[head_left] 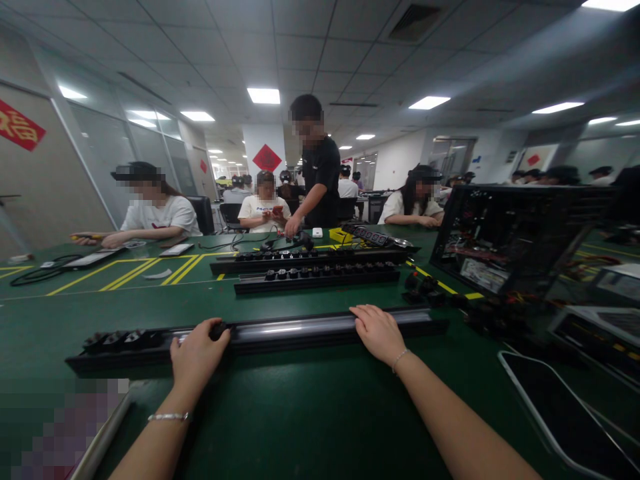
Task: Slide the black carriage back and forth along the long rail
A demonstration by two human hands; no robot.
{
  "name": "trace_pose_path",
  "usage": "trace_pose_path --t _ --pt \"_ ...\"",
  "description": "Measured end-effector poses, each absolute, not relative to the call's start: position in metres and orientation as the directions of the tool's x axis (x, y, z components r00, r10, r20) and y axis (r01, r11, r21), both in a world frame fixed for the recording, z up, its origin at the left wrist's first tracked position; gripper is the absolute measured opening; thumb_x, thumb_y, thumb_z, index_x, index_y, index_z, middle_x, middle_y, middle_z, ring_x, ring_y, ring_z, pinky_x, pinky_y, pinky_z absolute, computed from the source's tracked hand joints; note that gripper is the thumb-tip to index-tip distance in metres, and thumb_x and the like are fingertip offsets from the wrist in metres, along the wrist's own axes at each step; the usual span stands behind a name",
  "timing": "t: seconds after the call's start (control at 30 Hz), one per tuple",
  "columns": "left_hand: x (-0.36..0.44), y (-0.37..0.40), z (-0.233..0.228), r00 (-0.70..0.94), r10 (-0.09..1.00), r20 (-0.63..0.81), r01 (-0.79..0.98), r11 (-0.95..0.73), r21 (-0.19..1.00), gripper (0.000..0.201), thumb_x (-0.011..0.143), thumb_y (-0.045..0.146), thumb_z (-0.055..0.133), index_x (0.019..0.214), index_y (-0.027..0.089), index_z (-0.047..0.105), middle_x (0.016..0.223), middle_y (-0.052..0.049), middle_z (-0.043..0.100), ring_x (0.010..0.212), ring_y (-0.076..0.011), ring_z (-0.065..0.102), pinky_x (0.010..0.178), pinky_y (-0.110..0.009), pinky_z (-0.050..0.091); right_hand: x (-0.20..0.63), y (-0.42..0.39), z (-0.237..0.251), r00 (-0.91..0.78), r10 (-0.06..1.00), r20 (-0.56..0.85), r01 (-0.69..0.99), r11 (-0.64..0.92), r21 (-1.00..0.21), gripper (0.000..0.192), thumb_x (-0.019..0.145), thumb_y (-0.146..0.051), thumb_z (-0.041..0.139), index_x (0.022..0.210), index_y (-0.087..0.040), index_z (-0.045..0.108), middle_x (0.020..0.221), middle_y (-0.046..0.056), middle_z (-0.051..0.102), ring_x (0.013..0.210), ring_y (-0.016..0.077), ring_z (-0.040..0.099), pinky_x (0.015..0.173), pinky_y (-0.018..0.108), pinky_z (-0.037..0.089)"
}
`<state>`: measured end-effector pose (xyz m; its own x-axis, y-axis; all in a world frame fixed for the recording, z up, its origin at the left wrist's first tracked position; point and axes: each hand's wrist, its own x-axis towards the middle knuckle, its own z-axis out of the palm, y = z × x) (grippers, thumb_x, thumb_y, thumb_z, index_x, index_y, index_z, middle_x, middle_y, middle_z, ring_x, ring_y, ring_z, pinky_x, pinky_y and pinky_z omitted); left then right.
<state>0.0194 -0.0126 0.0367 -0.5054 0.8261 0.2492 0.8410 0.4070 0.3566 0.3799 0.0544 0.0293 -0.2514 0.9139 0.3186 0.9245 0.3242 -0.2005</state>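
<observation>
A long black rail [300, 338] with a shiny inner strip lies across the green table in front of me. At its left end sit several black socket modules [117, 339]. My left hand [199, 353] is closed with thumb and fingers around a small black module [219, 330] at the rail, just right of that group. Most of this module is hidden by my fingers. Toward the right end, my right hand [377, 333] grips across the rail, its fingers laid over the far edge. The underside of that grip is hidden.
Two more black rails with sockets [317, 279] lie beyond mine. At right stand an opened computer case [515, 233], loose dark parts [423, 288] and a phone [560, 407]. Across the table, a standing person [320, 167] reaches down; other people sit around it.
</observation>
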Motion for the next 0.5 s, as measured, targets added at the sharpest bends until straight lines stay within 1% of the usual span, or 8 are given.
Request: trace_pose_path --t 0.23,0.5 --pt "0.0233 -0.0129 0.0392 -0.494 0.84 0.223 0.847 0.407 0.342 0.047 0.077 0.05 0.04 0.113 0.025 0.055 0.113 -0.008 0.065 0.105 -0.0297 0.057 0.103 -0.058 0.015 0.3799 0.0557 0.028 -0.261 0.906 0.334 0.924 0.334 -0.184 0.042 0.087 -0.029 0.03 0.122 -0.027 0.054 0.126 0.001 0.054 0.119 0.0176 0.041 0.097 0.036 0.03" --pt "0.0243 -0.0136 0.0405 -0.491 0.845 0.211 0.845 0.403 0.351 0.046 0.076 0.051 0.042 0.112 0.027 0.056 0.111 -0.007 0.066 0.104 -0.0295 0.057 0.102 -0.058 0.016 0.3798 0.0546 0.0292 -0.254 0.909 0.33 0.924 0.329 -0.194 0.043 0.087 -0.029 0.03 0.122 -0.028 0.054 0.126 0.002 0.055 0.119 0.018 0.041 0.097 0.037 0.03"
